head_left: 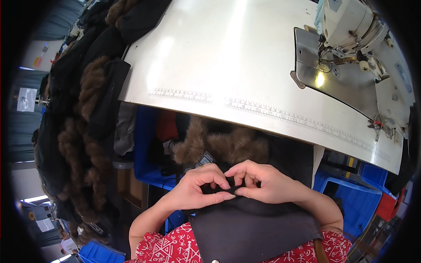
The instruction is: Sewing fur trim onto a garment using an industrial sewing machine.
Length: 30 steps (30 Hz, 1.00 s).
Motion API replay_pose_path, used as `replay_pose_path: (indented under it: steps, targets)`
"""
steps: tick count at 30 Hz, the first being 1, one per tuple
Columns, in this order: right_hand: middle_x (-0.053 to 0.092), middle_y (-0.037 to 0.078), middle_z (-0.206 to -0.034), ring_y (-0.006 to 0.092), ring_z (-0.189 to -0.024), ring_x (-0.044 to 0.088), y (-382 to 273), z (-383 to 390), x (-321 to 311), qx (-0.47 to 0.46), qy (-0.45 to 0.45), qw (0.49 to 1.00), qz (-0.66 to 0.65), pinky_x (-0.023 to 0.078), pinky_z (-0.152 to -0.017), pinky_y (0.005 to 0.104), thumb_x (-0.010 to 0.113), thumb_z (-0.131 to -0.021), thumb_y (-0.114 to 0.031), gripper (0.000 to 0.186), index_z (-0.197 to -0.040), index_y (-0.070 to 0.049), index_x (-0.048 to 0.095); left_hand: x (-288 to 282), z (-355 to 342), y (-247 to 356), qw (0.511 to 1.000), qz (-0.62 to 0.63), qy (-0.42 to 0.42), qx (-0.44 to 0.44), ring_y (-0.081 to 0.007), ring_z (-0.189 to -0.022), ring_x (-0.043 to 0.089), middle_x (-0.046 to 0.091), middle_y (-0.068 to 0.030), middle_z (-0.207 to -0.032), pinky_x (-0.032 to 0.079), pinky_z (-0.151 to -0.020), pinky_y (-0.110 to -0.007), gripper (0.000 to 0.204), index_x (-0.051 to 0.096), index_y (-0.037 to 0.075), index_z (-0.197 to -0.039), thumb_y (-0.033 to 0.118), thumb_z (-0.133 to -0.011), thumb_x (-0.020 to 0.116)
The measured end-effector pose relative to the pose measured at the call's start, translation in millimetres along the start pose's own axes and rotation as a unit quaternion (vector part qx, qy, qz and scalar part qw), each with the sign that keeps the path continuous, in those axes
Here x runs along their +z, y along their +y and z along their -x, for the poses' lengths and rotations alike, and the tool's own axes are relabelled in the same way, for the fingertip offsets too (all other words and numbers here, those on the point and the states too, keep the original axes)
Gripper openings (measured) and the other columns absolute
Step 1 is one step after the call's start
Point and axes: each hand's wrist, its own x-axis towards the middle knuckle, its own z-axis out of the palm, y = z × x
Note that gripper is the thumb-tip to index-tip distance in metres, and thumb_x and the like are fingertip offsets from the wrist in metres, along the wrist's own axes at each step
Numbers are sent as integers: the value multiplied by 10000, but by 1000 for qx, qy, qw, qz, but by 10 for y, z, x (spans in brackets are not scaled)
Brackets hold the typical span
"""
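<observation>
My left hand and my right hand meet over my lap, just below the table's front edge. Thumbs and fingertips of both are pinched together on a piece of black fabric; its exact part is hidden between the fingers. Beyond my hands lies brown fur trim, and a small printed label shows close to my left knuckles. A smooth dark cloth covers my lap below the hands, over red patterned clothing.
The white sewing table has ruler markings along its front edge. A sewing machine stands at its right. Black garments with brown fur are heaped on the left. Blue bins stand under the table and on the right.
</observation>
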Motion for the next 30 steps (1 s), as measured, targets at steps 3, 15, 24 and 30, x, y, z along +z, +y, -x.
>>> replay_pose_path:
  steps: [3, 15, 24, 30]
  targets:
    - [583, 51, -936, 155, -697, 601, 25, -36, 118, -90, 41, 988, 119, 522, -645, 308, 742, -892, -62, 517, -1375, -99, 561, 54, 16, 41, 999, -44, 22, 4, -137, -826, 595, 641, -2, -909, 469, -705, -281, 205, 692, 83, -893, 99, -812, 880]
    - [734, 82, -1211, 171, -719, 679, 186, -2, 98, -113, 56, 991, 52, 552, -669, 298, 657, -966, -48, 504, -1441, -90, 493, 179, 158, 58, 983, -132, 127, 13, -173, -905, 625, 673, -41, -961, 488, -803, -310, 250, 720, 63, -949, 88, -777, 899]
    - [749, 45, -1141, 102, -679, 617, 73, -18, -32, -49, -14, 996, 67, 512, -656, 259, 685, -983, -94, 551, -1495, -115, 483, 82, 230, 117, 996, -29, 53, -60, -156, -904, 618, 686, -38, -974, 487, -816, -304, 149, 777, 33, -1036, 113, -912, 800]
    - [723, 66, -1064, 121, -703, 618, -12, -89, -124, -5, -77, 995, 56, 510, -681, 268, 722, -977, -200, 342, -1300, -92, 691, -96, 256, -72, 969, 204, 15, -142, -124, -965, 590, 691, -55, -1052, 466, -869, -273, 150, 755, 6, -1044, 131, -1025, 675]
